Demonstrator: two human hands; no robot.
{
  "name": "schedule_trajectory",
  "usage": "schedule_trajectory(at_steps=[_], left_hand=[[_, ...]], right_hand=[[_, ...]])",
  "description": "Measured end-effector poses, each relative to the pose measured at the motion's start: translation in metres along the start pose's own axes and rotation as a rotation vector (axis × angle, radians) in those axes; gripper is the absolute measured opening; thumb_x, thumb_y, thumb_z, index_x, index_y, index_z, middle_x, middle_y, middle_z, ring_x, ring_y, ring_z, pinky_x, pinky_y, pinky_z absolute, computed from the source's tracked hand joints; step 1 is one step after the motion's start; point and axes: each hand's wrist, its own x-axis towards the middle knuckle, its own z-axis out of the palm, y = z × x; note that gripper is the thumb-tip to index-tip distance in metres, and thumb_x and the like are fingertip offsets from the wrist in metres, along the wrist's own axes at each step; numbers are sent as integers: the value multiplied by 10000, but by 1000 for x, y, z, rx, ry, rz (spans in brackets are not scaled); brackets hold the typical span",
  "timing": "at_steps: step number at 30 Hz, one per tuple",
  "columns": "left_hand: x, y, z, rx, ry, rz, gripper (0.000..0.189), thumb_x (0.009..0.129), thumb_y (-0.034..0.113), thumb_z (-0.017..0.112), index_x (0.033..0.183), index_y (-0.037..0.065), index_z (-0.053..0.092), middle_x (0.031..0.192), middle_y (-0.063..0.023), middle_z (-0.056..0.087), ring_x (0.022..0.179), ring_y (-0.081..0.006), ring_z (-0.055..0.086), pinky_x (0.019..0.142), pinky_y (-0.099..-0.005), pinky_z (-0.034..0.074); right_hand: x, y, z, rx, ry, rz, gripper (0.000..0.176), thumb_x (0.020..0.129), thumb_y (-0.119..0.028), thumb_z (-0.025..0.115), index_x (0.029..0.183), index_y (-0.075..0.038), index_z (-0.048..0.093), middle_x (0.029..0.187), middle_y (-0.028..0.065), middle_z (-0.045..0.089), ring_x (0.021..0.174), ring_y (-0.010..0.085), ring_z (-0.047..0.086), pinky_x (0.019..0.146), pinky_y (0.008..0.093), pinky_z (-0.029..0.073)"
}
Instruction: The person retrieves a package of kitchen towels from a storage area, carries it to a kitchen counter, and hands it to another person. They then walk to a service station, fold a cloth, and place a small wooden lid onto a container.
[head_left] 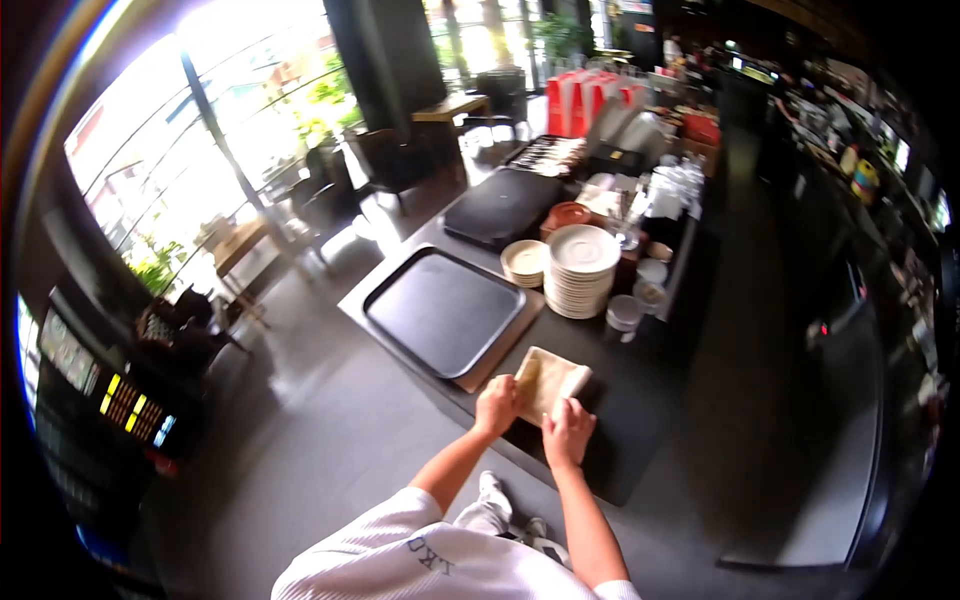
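Observation:
A folded beige cloth (549,380) lies at the near end of the dark counter (625,400). My left hand (497,404) grips its left edge, fingers curled over the fabric. At the near right corner my right hand (569,433) is closed on the same cloth. Just beyond, to the left, a black serving tray (442,312) rests on a brown board (515,335). Farther up the counter stands a tall stack of white plates (582,270), with a shorter stack of small plates (523,262) beside it.
Behind the black tray are more dark trays (505,205). Cups (625,314) line the counter's right side, and red and white bags (585,100) stand at its far end. Chairs and a wooden table (240,245) are by the windows at left. A dark aisle runs along the right.

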Motion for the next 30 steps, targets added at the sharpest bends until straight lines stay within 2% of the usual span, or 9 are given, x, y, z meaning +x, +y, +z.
schedule_trajectory(at_steps=[2,5,10,16,21,25,27,29,30], left_hand=[[-1,6,2,-50,13,13,138,790,106,557,907,49,511,847,-127,555,807,-302,577,672,-384,486],[-3,9,-2,22,-23,-10,159,804,124,550,937,52,503,865,-125,552,816,-299,576,676,-376,486],[-3,5,3,37,25,8,227,842,167,538,1019,35,485,890,-154,569,835,-325,581,676,-397,487],[-5,1,-8,-257,-116,-70,236,848,155,525,1054,57,463,739,-168,602,714,-358,588,637,-450,461],[-4,-15,5,-381,12,-394,229,916,202,407,1084,57,461,730,-188,604,684,-376,594,613,-455,448],[-5,-6,1,-309,-4,-174,216,839,111,480,1046,51,493,802,-171,604,766,-364,590,682,-437,468],[-4,-9,3,-287,-55,-55,250,797,81,509,1046,56,496,854,-154,582,816,-346,573,715,-418,465],[3,-6,2,-190,-86,125,305,793,110,531,1093,68,495,1063,-144,536,1002,-329,514,848,-413,416],[3,-2,2,-107,-129,154,399,816,169,540,1198,75,471,1221,-126,491,1139,-307,456,937,-415,366]], right_hand=[[1,7,0,237,-1,-19,470,769,-178,642,1202,-108,472,1151,124,497,1028,308,523,847,459,429],[-1,0,-7,144,38,40,526,715,-114,666,1200,-80,466,1051,153,494,895,314,543,733,423,451],[1,-10,-7,-189,-44,163,576,697,-351,665,1180,-101,477,886,118,532,867,303,534,696,425,435],[-10,9,2,295,-15,-241,363,769,-5,574,1107,-102,483,824,130,491,715,311,548,579,391,493],[-8,6,-16,377,35,120,482,715,12,611,1161,-88,457,926,165,492,800,348,556,662,422,498],[-2,27,-30,423,121,306,683,664,50,647,1287,-82,401,948,157,487,864,315,523,786,385,466],[2,45,-37,387,220,222,718,662,72,643,1312,-86,382,1002,164,478,931,316,513,847,379,447],[1,65,-36,332,277,211,710,684,77,618,1328,-80,365,1078,187,475,1007,334,507,892,382,430],[-2,69,-39,547,123,454,705,696,62,620,1334,-68,349,1176,214,458,1103,352,475,932,386,411]])
